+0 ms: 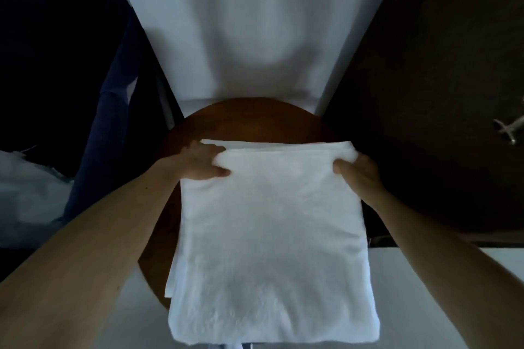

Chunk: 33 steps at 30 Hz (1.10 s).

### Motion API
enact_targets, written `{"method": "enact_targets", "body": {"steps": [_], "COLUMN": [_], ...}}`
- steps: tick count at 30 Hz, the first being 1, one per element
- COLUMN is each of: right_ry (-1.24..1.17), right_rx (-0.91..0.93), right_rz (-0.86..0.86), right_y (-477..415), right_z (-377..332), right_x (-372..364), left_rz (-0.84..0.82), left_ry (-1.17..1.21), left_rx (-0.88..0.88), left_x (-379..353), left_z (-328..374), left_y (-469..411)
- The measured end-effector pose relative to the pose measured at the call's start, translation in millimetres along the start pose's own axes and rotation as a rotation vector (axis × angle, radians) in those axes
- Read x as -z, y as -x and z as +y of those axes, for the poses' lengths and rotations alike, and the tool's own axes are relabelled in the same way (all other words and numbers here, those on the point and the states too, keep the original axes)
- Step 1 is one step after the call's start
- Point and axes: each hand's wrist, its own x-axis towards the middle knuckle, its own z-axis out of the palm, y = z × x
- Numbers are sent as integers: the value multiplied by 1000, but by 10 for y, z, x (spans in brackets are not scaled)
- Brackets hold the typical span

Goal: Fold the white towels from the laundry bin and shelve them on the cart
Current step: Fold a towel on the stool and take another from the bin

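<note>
One folded white towel (270,235) lies on one round brown table (249,119). The left hand (198,163) and right hand (358,174) each pinch a far corner.

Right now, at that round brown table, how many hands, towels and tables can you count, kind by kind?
Hands: 2, left hand and right hand
Towels: 1, the white towel
Tables: 1, the round brown table
Total: 4

Both hands, left (198,163) and right (358,171), grip folded white towel (269,235) over round wooden table (255,119).
</note>
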Motion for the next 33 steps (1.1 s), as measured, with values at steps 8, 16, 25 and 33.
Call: {"method": "enact_targets", "body": {"steps": [8, 16, 25, 33], "right_ry": [50, -41, 179, 352], "right_rx": [-58, -191, -72, -79], "right_rz": [-194, -155, -142, -146], "right_y": [-680, -1044, -1073, -1176], "right_z": [288, 462, 251, 201], "right_x": [-360, -500, -548, -552], "left_rz": [-99, -168, -153, -69], "left_ry": [-45, -49, 225, 71], "left_rx": [-52, -85, -20, -67], "left_x": [-173, 74, 100, 47], "left_z": [-191, -195, -426, -397], "left_y": [-729, -1157, -1277, -1266]}}
